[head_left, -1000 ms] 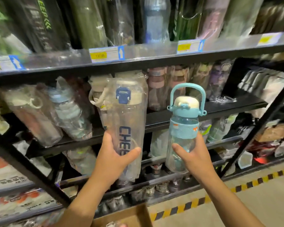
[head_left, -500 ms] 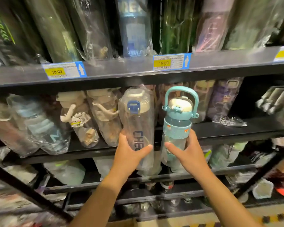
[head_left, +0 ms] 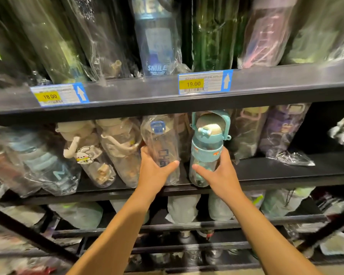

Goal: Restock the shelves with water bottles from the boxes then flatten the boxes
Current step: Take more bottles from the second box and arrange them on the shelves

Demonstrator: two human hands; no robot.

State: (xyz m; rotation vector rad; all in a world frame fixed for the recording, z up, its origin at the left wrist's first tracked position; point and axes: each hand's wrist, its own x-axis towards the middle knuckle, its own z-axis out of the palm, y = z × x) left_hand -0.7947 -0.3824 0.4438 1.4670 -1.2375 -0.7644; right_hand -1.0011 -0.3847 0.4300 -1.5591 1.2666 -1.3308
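My left hand grips a clear bottle with a blue latch, wrapped in plastic film, leaning back onto the middle shelf. Beside it, my right hand grips a teal bottle with a cream cap and a teal carry handle; its base sits at the shelf's front edge and its top reaches just under the upper shelf. The two bottles stand side by side, almost touching.
Wrapped cream bottles lean to the left, dark and purple wrapped bottles to the right. Tall wrapped bottles fill the upper shelf, with price tags on its lip. Lower shelves hold more wrapped goods.
Both hands have pushed the two bottles up and forward into the middle shelf, under the upper shelf. The view has moved closer; the cardboard box at the bottom is out of sight.
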